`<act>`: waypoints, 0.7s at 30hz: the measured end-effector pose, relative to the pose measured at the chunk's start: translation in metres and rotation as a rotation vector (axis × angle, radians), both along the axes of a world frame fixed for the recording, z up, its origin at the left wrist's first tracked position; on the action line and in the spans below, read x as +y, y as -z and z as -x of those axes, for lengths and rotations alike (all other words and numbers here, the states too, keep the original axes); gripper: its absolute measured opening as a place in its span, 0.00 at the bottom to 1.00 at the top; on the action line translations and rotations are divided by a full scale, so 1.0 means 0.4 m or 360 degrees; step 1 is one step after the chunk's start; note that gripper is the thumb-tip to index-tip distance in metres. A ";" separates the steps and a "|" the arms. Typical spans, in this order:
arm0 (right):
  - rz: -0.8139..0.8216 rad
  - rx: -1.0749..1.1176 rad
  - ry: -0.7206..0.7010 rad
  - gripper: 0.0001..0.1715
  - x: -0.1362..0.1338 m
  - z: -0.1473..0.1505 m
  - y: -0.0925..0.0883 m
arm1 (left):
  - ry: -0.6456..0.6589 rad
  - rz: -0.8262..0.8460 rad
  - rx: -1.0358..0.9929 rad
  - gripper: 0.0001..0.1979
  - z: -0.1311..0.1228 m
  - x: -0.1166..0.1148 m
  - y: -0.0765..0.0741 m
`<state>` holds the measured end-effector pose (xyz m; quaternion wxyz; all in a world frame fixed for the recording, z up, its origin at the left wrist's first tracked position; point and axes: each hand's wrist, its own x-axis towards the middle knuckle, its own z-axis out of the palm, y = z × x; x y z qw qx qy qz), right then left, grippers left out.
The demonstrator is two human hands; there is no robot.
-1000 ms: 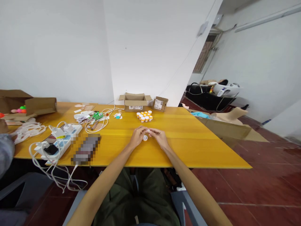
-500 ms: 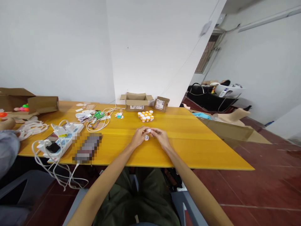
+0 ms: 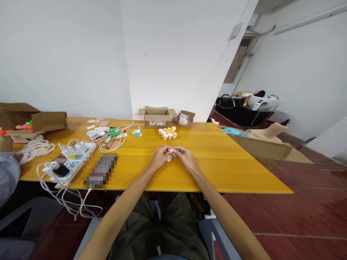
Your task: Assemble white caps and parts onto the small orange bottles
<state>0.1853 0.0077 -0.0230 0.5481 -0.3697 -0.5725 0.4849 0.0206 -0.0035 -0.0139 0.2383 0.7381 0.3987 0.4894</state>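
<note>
My left hand (image 3: 158, 157) and my right hand (image 3: 184, 157) meet over the middle of the yellow table (image 3: 217, 159). Together their fingertips pinch a tiny white object (image 3: 170, 149) between them. Just below it, a small white-capped orange vial (image 3: 168, 157) rests on the table between my hands. A cluster of several similar orange vials (image 3: 167, 133) stands farther back, in front of an open cardboard box (image 3: 157, 116).
A smaller labelled box (image 3: 185, 118) sits beside the open one. At the left lie white cables (image 3: 114, 139), a power strip (image 3: 71, 161), a blurred dark object (image 3: 100, 170) and a cardboard box (image 3: 32, 119). Another person's sleeve (image 3: 7, 173) is at the left edge. Flattened cardboard (image 3: 260, 146) lies right of the table.
My hands have stayed together at the same spot, fingers working the small white object. Only the view shifted slightly.
</note>
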 end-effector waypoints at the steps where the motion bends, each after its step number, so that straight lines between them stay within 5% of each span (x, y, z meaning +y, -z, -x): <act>1: 0.0000 0.0006 0.0006 0.23 -0.001 0.001 -0.001 | -0.0001 0.0002 -0.0004 0.10 -0.001 0.000 0.000; 21: -0.0076 -0.0080 0.0005 0.22 -0.008 0.007 -0.004 | -0.0035 -0.0007 -0.0031 0.06 -0.002 0.000 0.004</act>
